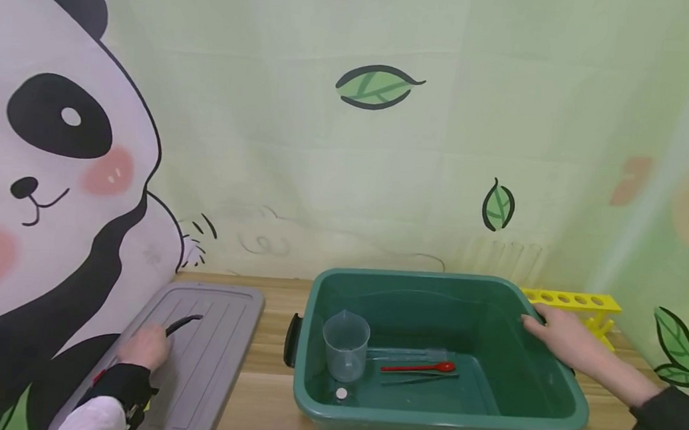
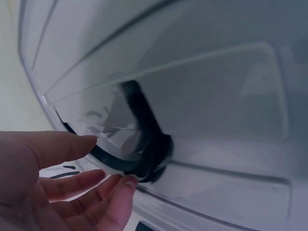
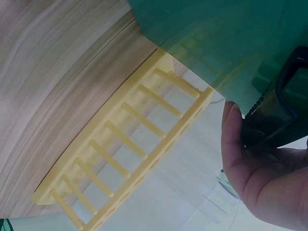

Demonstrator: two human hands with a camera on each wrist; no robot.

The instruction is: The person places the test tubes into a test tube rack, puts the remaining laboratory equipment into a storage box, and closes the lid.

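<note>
At the left, my left hand (image 1: 143, 346) pinches a black curved handle (image 1: 183, 324) over a grey ribbed lid (image 1: 208, 365). The left wrist view shows the fingertips (image 2: 129, 182) against that handle (image 2: 149, 125). My right hand (image 1: 570, 337) grips the right rim of a green tub (image 1: 438, 418), thumb on the inner side. From the right wrist, the hand (image 3: 264, 178) lies against a black side handle (image 3: 269, 115). Inside the tub are a clear beaker (image 1: 345, 348), a red spoon (image 1: 424, 367), thin slender tools (image 1: 419, 380) and a small white-capped bottle (image 1: 341, 395).
Behind the tub's right side stands a yellow test tube rack (image 1: 602, 303) with clear tubes (image 1: 512, 260). Another black handle (image 1: 292, 340) juts from the tub's left side. A wooden tabletop (image 1: 267, 376) lies beneath; a printed panda curtain (image 1: 266, 136) hangs behind.
</note>
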